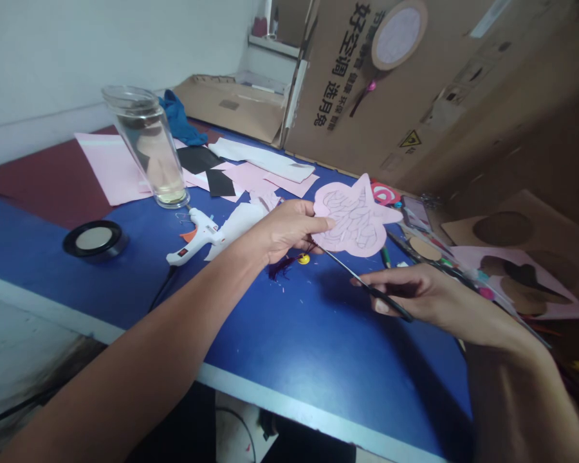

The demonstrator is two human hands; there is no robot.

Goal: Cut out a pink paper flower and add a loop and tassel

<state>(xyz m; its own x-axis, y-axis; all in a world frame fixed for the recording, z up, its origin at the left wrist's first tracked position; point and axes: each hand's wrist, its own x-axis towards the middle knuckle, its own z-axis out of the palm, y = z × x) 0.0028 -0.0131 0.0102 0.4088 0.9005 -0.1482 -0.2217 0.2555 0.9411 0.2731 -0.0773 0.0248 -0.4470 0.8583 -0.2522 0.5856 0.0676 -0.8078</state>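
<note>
My left hand (294, 228) pinches the left edge of a pink paper cutout (352, 222) with scalloped sides, pointed tips and pencil-like lines drawn over its middle. In my right hand (415, 292) is a pair of dark-handled scissors (342, 265). Their blades reach up to the lower left edge of the cutout, close to my left fingers; how far apart the blades are I cannot tell. Below my left hand, a dark tassel (280, 267) and a small yellow bead (303, 259) show near the blue table.
Left of my forearm lie a white glue gun (195, 238), a glass jar (152, 148) and a black round container (95, 239). Pink, black and white paper pieces (251, 177) spread behind. A large cardboard box (347, 83) stands at the back; tools and a phone (415, 213) crowd the right.
</note>
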